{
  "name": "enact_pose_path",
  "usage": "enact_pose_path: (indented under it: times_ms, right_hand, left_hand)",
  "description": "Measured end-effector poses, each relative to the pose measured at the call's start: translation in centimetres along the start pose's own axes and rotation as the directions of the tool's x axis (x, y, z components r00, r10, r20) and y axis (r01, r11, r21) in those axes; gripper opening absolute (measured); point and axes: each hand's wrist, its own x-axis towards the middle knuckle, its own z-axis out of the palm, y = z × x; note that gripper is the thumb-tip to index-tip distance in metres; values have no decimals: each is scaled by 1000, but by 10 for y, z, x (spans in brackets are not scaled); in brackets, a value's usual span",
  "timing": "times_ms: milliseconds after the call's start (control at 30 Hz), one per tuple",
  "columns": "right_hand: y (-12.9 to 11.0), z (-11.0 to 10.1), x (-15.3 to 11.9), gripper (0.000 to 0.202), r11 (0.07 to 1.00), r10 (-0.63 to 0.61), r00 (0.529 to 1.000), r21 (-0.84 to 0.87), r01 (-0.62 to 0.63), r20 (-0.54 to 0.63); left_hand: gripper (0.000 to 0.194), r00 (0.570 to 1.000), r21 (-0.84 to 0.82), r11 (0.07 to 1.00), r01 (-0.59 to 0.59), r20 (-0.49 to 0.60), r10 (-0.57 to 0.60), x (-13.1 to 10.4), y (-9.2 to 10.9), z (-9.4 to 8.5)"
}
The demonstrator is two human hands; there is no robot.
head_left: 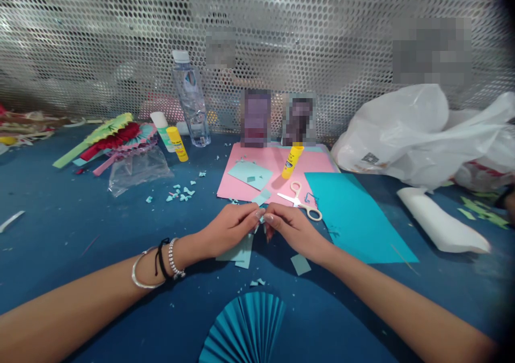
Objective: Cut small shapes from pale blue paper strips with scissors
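Note:
My left hand [233, 224] and my right hand [292, 228] meet above the blue table, thumbs and fingertips pinched together. Between the fingertips is a small light blue paper piece [262, 220], mostly hidden. Light blue paper sheets [243, 257] lie under my left hand, and a small paper square [301, 265] rests beneath my right wrist. Open scissors [296, 198] with cream handles lie just beyond my right hand, partly on pink paper [226, 186]. Nearer to me is a pleated blue paper fan [245, 331].
A yellow glue stick [293, 161] stands on the pink paper; another [177, 144] is near a water bottle [192, 103]. Teal paper [358, 218], a white roll [442, 219] and plastic bags [394, 132] lie right. Colourful folded fans [116, 138] are left. Perforated metal [281, 36] stands behind.

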Motion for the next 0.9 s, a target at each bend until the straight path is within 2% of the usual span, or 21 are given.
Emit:
enact_pose_path:
  times_ms: [133,400,533,733,833,900]
  right_hand:
    - [0,0,0,29,1000,6,1000,16,-6,0]
    - [-1,0,1,25,993,88,994,68,-93,69]
    - [-1,-3,1,21,967,97,985,220,-127,141]
    - [0,-5,1,18,866,64,964,465,-182,259]
    - [1,-5,1,22,879,13,971,459,-125,240]
    - [1,-4,1,30,895,-6,977,436,-90,214]
  left_hand:
    - [35,999,56,998,-6,-43,8,-1,0,1]
    - [34,996,160,984,-80,-14,83,-1,-1,-1]
    - [33,992,187,975,-117,-28,124,-3,0,0]
    - [34,994,64,993,-103,-22,105,-7,4,1]
    - [33,1000,-104,995,-5,16,6,-6,5,1]
    - [33,996,-275,957,86,25,-83,-3,3,0]
